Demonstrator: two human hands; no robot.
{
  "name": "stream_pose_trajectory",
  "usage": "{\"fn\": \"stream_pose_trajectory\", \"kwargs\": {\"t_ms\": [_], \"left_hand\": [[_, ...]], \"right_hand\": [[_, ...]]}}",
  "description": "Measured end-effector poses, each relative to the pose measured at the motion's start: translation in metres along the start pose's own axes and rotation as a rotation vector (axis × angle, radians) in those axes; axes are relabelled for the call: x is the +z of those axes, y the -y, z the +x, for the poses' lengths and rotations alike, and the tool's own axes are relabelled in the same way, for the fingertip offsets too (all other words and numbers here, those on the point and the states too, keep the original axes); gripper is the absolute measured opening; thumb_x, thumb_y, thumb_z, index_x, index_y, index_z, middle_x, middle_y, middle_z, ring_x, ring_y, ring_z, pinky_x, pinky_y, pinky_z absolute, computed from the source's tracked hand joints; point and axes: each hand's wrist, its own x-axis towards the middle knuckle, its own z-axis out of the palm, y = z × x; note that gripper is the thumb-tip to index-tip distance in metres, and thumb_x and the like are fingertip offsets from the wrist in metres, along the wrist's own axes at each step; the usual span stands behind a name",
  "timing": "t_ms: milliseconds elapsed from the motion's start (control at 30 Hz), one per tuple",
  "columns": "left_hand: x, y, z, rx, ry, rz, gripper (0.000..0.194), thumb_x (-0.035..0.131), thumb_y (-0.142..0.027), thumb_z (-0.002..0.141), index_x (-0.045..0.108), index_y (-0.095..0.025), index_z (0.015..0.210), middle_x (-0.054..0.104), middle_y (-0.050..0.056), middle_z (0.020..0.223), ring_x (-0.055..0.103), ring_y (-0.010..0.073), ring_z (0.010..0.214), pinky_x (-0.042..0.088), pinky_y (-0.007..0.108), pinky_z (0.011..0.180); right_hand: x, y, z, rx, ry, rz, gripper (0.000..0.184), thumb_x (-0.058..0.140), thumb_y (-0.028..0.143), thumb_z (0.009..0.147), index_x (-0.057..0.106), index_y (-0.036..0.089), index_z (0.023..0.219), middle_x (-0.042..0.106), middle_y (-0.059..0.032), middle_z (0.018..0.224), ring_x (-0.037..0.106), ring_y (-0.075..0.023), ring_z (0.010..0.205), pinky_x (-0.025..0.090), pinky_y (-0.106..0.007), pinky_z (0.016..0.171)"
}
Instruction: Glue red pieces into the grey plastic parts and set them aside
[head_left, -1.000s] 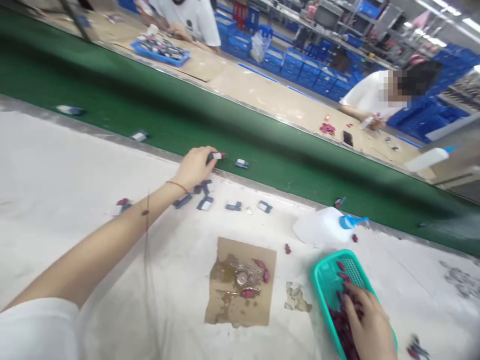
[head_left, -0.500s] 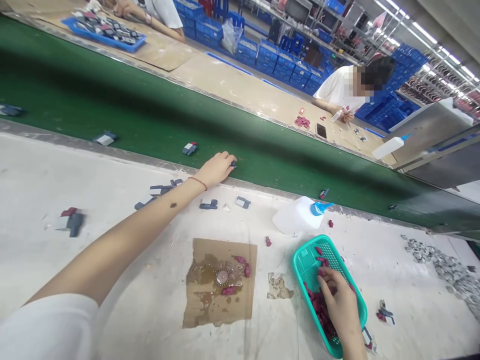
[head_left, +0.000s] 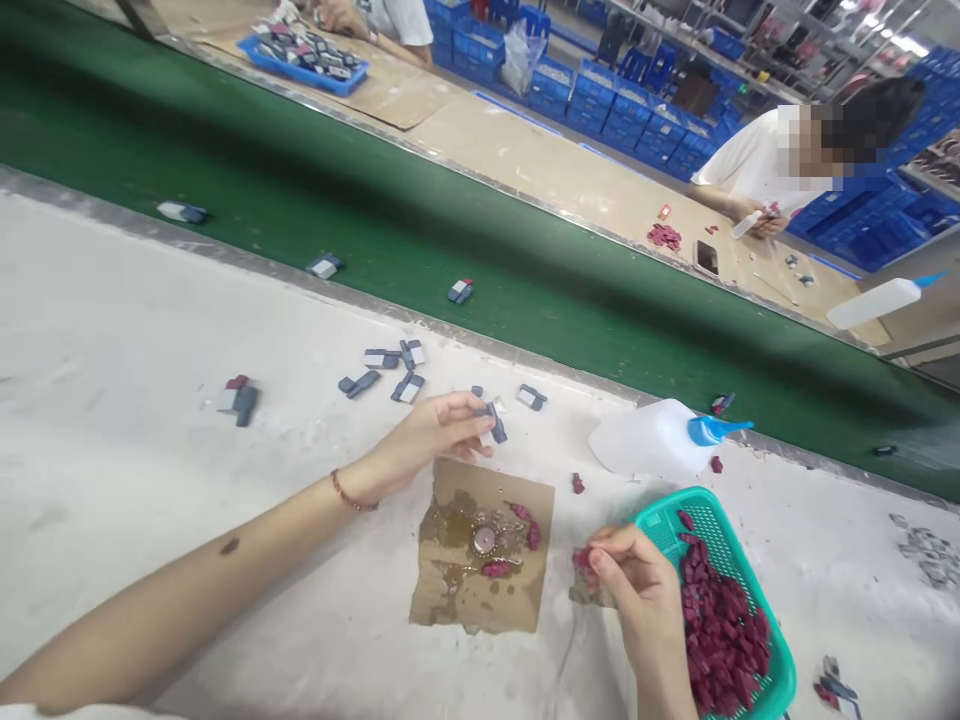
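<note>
Pinched in the fingers of my left hand (head_left: 442, 432) is a small blue-grey and white plastic part (head_left: 496, 424), held above the white bench. My right hand (head_left: 637, 580) grips a small dark red piece (head_left: 582, 560) between thumb and fingers, just left of the green basket (head_left: 780, 655). Many more dark red pieces (head_left: 724, 630) fill that basket. Between my hands lies a cardboard square (head_left: 517, 610), wet with clear liquid. On it sit a round metal-looking disc (head_left: 484, 540) and several red pieces (head_left: 496, 569).
A white bottle with a blue nozzle (head_left: 652, 438) lies behind the basket. Several blue-grey parts (head_left: 409, 387) rest near the green conveyor belt (head_left: 555, 325), which carries more of them. Across the belt, a person (head_left: 757, 160) works at another bench. Grey-white pieces (head_left: 930, 550) are heaped at far right.
My left hand has come back from the belt with a blue-grey part. My right hand has left the basket, holding a red piece. The view has shifted, and parts on the belt have moved right.
</note>
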Motion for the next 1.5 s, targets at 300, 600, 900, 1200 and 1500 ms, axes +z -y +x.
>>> {"fn": "stream_pose_trajectory", "kwargs": {"t_ms": [300, 600, 900, 1200, 1500], "left_hand": [[-0.013, 0.032, -0.035, -0.006, 0.006, -0.106, 0.042, 0.081, -0.038, 0.068, 0.066, -0.017, 0.101, 0.067, 0.000, 0.078, 0.064, 0.0146, 0.070, 0.049, 0.026, 0.065], [-0.008, 0.055, -0.046, -0.004, 0.148, -0.129, 0.043, 0.083, -0.026, 0.067, 0.062, -0.018, 0.103, 0.068, 0.002, 0.094, 0.067, 0.0144, 0.078, 0.052, 0.030, 0.078], [-0.007, 0.061, -0.052, 0.254, 0.066, 0.184, 0.025, 0.064, -0.034, 0.086, 0.060, -0.019, 0.105, 0.065, 0.007, 0.104, 0.061, 0.0207, 0.097, 0.050, 0.032, 0.080], [-0.009, 0.065, -0.056, 0.345, 0.096, 0.476, 0.028, 0.048, -0.033, 0.094, 0.049, -0.020, 0.120, 0.063, 0.006, 0.102, 0.059, 0.0192, 0.086, 0.048, 0.031, 0.075], [-0.009, 0.066, -0.058, 0.447, 0.118, 0.643, 0.033, 0.043, -0.028, 0.096, 0.051, -0.021, 0.127, 0.062, 0.012, 0.125, 0.058, 0.0252, 0.113, 0.047, 0.039, 0.098]], "right_hand": [[0.051, -0.014, 0.014, -0.092, 0.275, -0.328, 0.022, 0.062, 0.039, 0.087, 0.066, 0.019, 0.079, 0.070, -0.0033, 0.066, 0.064, -0.0168, 0.059, 0.050, -0.025, 0.055], [0.069, -0.022, 0.015, -0.436, 0.374, -0.688, 0.034, 0.041, 0.036, 0.101, 0.056, 0.023, 0.074, 0.065, -0.0012, 0.062, 0.061, -0.0159, 0.053, 0.044, -0.025, 0.052], [0.069, -0.015, 0.014, -0.484, 0.420, -0.834, 0.033, 0.038, 0.028, 0.101, 0.050, 0.024, 0.071, 0.060, 0.0006, 0.058, 0.056, -0.0150, 0.048, 0.039, -0.025, 0.048], [0.073, -0.019, 0.014, -0.565, 0.363, -0.849, 0.035, 0.035, 0.028, 0.102, 0.049, 0.023, 0.070, 0.058, 0.0006, 0.055, 0.056, -0.0153, 0.047, 0.038, -0.025, 0.046], [0.069, -0.014, 0.014, -0.232, 0.383, -0.504, 0.030, 0.050, 0.037, 0.096, 0.057, 0.022, 0.071, 0.066, -0.0011, 0.060, 0.060, -0.0148, 0.051, 0.045, -0.024, 0.048]]}}
